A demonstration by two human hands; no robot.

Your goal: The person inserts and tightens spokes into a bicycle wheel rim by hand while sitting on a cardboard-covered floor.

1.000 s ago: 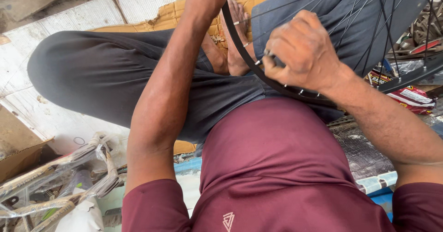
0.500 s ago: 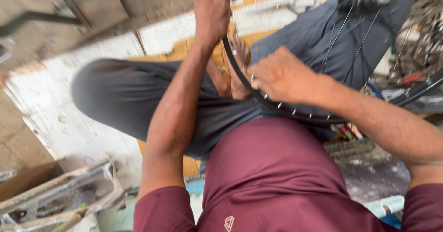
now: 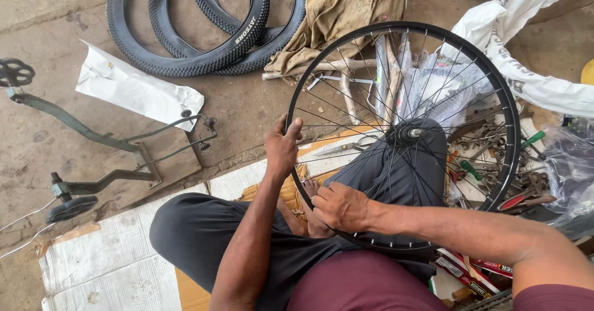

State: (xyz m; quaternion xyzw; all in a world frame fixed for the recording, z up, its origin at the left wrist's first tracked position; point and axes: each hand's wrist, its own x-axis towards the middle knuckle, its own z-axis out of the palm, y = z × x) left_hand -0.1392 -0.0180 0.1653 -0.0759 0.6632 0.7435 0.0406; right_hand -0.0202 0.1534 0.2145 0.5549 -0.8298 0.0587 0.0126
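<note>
At the far left a grey-green metal bicycle stand frame (image 3: 93, 139) lies flat on the bare concrete floor (image 3: 49, 14), with a crumpled white paper sheet (image 3: 137, 92) just beyond it and two black knobbly rubber tyres (image 3: 204, 29) overlapping near the top edge. Flattened white-and-brown cardboard sheets (image 3: 99, 261) cover the floor under the seated person, whose legs in dark grey trousers (image 3: 198, 230) are folded. The left hand (image 3: 282, 147) is closed on the left side of the black spoked bicycle wheel rim (image 3: 495, 82), thumb up over the rim edge, fingers wrapped behind. The wheel stands roughly upright on the lap, its silver hub (image 3: 408, 133) above the raised knee. The right hand (image 3: 339, 207) is curled at the lower left of the rim, fingers pinched at the spoke ends; whether it holds a tool cannot be told. A dirty tan cloth (image 3: 340, 8) lies behind the wheel top. To the right, a heap of loose metal hand tools with red and green handles (image 3: 495, 162) sits beside a white plastic sack (image 3: 544, 69).
</note>
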